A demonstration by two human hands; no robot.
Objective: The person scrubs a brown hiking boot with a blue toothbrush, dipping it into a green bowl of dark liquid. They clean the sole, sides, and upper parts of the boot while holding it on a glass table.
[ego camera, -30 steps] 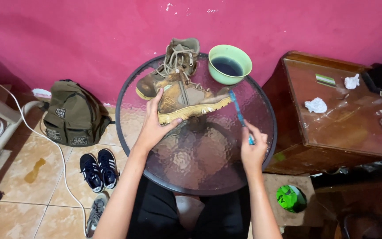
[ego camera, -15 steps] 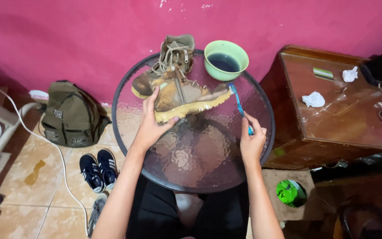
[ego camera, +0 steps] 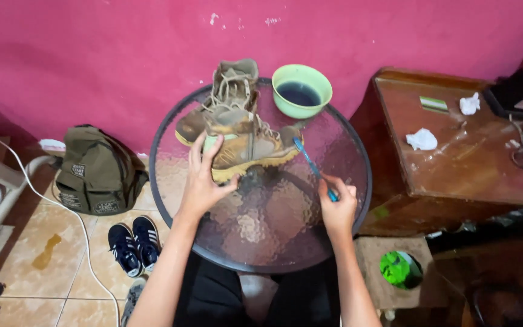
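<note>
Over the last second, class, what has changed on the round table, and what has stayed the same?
Very little. The right hand has brought the blue toothbrush in, so its head now sits at the toe of the near boot. The left hand stays pressed on that boot's heel. The second boot, green bowl and glass table have not moved.

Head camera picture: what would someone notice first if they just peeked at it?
Probably the muddy tan boot in the middle of the round glass table, with the left hand pressed on its heel end. The right hand holds a blue toothbrush, its head at the boot's toe. Behind, a green bowl of dark water sits by the bright pink wall.
</note>
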